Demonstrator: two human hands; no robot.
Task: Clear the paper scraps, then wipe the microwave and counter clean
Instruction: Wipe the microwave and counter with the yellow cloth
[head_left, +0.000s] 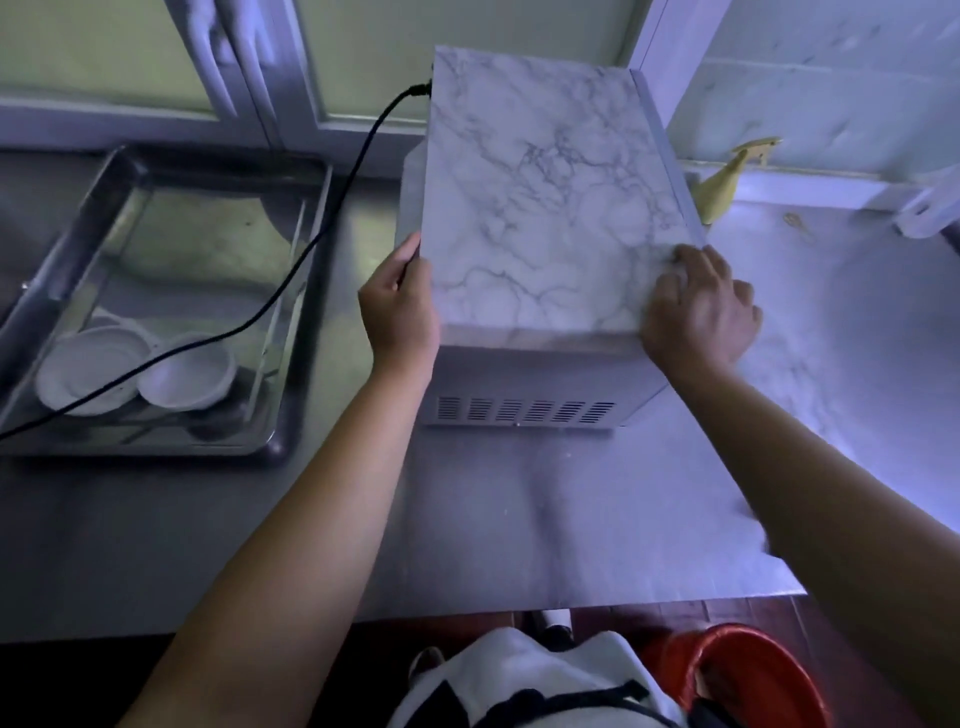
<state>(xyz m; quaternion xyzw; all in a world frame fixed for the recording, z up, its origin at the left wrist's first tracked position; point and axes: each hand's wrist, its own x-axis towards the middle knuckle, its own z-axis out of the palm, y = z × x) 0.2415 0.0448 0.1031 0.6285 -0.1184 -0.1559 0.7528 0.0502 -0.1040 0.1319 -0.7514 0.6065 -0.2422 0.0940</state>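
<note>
The microwave (545, 208) has a marble-patterned top and stands on the steel counter (519, 519), its vented side facing me. My left hand (400, 306) grips the near left edge of its top, thumb on the side and fingers wrapped round. My right hand (698, 306) lies palm down on the near right corner of the top, slightly blurred. It presses a small pale wad (675, 266) that peeks out under the fingertips; I cannot tell whether it is cloth or paper. No loose paper scraps show on the counter.
A metal tray (306, 291) holding white bowls (184, 382) sits left of the microwave, and a black power cable (291, 270) runs across it. A yellow spray bottle (724, 187) stands behind the microwave's right side. A red bucket (753, 675) is on the floor at lower right.
</note>
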